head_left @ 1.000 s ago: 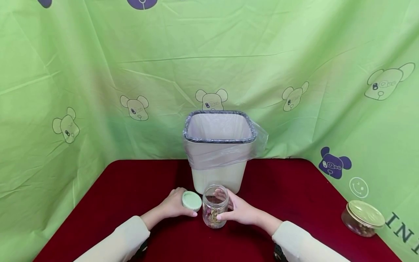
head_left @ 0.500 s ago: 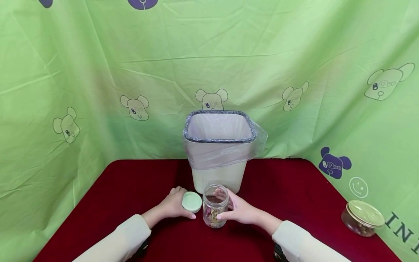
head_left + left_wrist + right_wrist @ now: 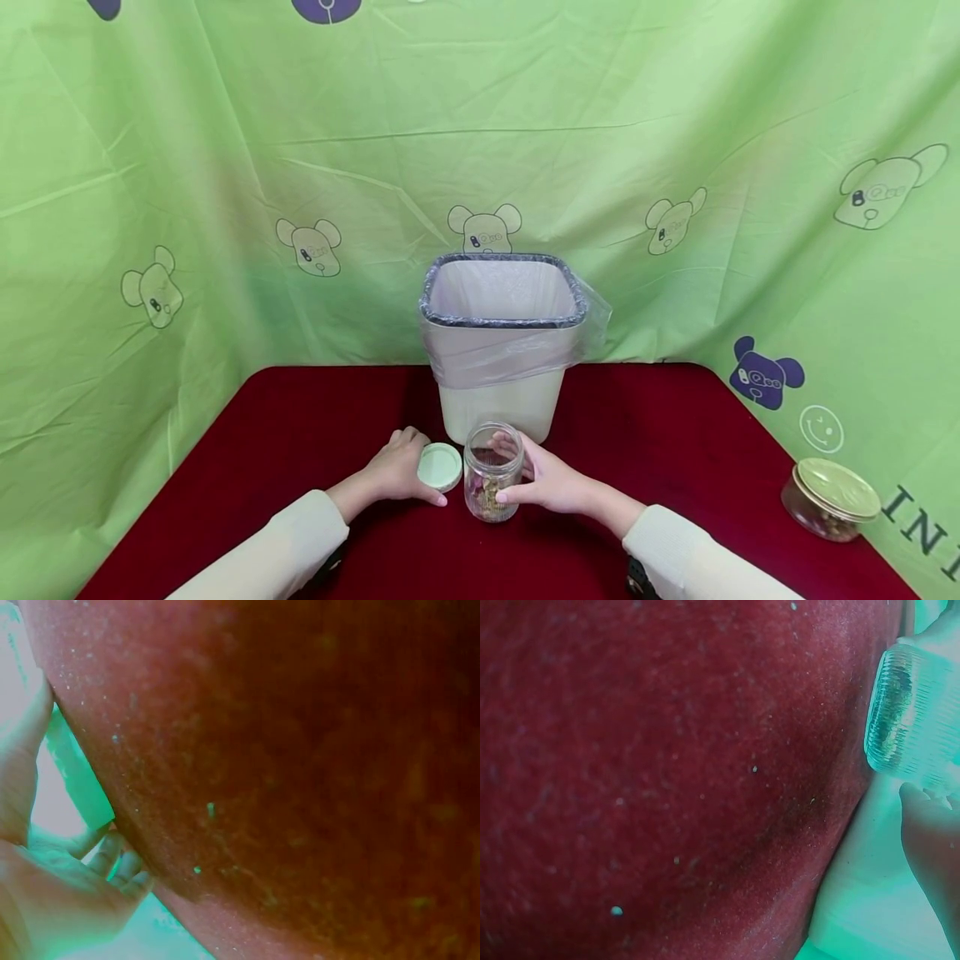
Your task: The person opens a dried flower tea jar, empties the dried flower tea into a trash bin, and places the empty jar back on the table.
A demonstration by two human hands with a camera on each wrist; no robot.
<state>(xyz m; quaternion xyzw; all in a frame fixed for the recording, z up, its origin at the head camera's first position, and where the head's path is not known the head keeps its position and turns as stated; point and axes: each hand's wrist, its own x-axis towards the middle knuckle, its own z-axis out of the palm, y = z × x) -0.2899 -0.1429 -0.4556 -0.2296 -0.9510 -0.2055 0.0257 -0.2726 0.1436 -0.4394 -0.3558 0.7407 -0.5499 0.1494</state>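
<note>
In the head view my right hand (image 3: 551, 483) holds a clear ribbed glass jar (image 3: 491, 475), thumb in front and fingers round the back. The jar stands upright with no lid; dried, flower-like yellowish and pink bits fill its lower part. The right wrist view shows the jar's ribbed wall (image 3: 911, 712) with the thumb beside it. To its left a round pale green lid (image 3: 440, 467) lies on the table. My left hand (image 3: 397, 471) is at the lid's left side, thumb and fingers spread around it. The left wrist view shows the lid (image 3: 79, 776) between thumb and fingers.
A pale bin (image 3: 498, 404) lined with a clear bag stands right behind the jar. At the far right sits a low clear tub (image 3: 828, 504) with a yellow-green lid. Dark red cloth (image 3: 300, 433) covers the table; green printed fabric (image 3: 375, 167) hangs around it.
The lid has tipped from slanted to flat on the table. My left thumb has drawn slightly back to the left. The right hand and the jar have not moved.
</note>
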